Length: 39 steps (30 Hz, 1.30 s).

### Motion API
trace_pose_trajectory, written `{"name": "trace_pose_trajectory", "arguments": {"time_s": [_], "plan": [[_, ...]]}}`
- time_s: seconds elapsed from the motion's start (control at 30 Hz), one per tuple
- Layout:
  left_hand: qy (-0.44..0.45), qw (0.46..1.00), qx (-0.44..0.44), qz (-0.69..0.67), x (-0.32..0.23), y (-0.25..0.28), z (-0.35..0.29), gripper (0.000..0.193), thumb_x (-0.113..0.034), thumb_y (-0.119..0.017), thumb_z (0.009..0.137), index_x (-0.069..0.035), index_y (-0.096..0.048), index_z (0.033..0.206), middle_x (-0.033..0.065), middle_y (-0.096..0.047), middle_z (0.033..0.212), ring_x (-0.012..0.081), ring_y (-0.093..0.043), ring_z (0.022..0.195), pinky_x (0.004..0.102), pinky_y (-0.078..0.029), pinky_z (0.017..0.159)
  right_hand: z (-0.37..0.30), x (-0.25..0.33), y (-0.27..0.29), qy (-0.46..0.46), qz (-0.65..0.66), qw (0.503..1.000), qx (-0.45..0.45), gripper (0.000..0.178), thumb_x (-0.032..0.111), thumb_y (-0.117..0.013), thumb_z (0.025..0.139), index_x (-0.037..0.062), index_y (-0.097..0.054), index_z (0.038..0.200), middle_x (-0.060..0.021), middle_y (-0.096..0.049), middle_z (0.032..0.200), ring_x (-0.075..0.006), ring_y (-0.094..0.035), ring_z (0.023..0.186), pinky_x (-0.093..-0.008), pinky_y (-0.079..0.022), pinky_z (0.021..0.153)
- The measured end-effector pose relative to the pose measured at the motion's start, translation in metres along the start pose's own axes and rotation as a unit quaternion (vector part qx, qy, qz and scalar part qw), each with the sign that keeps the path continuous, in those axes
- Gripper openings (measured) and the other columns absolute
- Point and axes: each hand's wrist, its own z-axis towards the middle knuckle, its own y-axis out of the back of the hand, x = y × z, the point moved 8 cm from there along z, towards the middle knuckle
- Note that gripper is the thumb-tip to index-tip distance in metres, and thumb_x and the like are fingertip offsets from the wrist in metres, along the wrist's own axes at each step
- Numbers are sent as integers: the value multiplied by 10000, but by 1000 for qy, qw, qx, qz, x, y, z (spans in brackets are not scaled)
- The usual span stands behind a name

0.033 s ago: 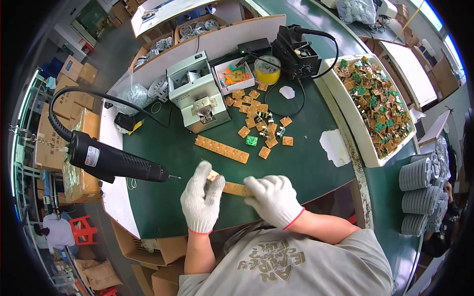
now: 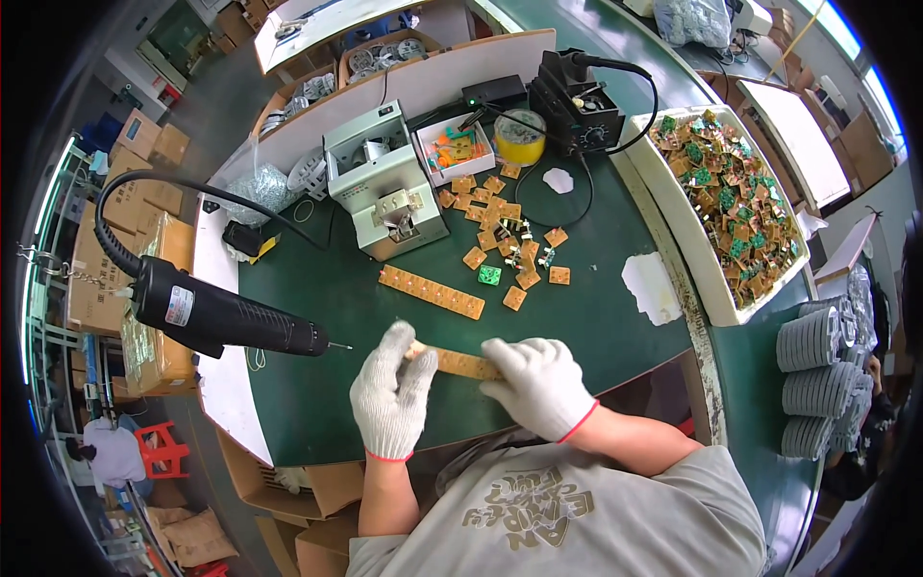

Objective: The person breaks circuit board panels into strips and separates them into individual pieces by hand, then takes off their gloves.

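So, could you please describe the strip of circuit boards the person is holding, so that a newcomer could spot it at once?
Start at the green table and look to its near edge, where two white-gloved hands meet. The orange strip runs between the left hand and the right hand. A similar second strip lies untouched farther back, near the loose square boards.

An electronics assembly workshop, on a factory floor. Shown by a green-matted workbench [image 2: 577, 317] strewn with small brown circuit boards [image 2: 500, 231], a white tray [image 2: 673, 231] heaped with more, a hanging electric screwdriver [image 2: 226, 315] on its cable, a screw feeder machine [image 2: 385, 183], a black soldering station [image 2: 577, 96], stacked grey trays [image 2: 817, 375], and cardboard cartons [image 2: 125, 202] piled along the aisle.
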Motion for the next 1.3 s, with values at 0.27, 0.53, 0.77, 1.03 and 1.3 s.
{"name": "trace_pose_trajectory", "arguments": {"time_s": [0.27, 0.53, 0.77, 1.03, 1.3], "plan": [[186, 974, 82, -99, -4, -18, -10, 339, -39, -720, 928, 59, -666, 1248, 146, -701, 957, 141, -600, 624, 267, -533, 592, -6, -51, 35, -105, 279, 949, -99, 491, 126, -832, 827, -1, -619, 1251, -106, -739, 1052, -226, -714, 885, -322, -563, 815], [295, 901, 102, -302, 11, -83, 1, 366, -52, -671, 962, 38, -637, 1315, 141, -689, 913, 156, -621, 628, 272, -540, 595, -16, -80, 53, -169, 428, 868, -189, 555, 12, -805, 857, -32, -576, 1361, -162, -711, 1196, -216, -694, 1072, -315, -570, 913], [150, 952, 173, -201, -12, -116, 24, 428, -110, -708, 958, -37, -613, 1370, 138, -718, 1031, 172, -678, 692, 284, -571, 653, -25, -96, 57, -198, 486, 814, -250, 540, 41, -810, 872, -48, -582, 1353, -167, -710, 1224, -203, -697, 1072, -302, -566, 932], [0, 990, 120, 80, -32, -109, 42, 546, -56, -750, 886, -59, -592, 1409, 145, -662, 1225, 126, -650, 693, 270, -546, 645, -27, -99, 51, -200, 480, 827, -214, 585, -17, -781, 870, -28, -540, 1403, -186, -676, 1269, -247, -672, 1159, -344, -572, 947], [-2, 990, 142, -11, -36, -101, 34, 620, -54, -833, 811, -36, -603, 1386, 140, -665, 1226, 136, -636, 677, 259, -537, 640, -20, -90, 53, -155, 473, 845, -197, 569, -15, -795, 856, -24, -568, 1378, -182, -694, 1227, -235, -686, 1097, -334, -575, 926]]}}
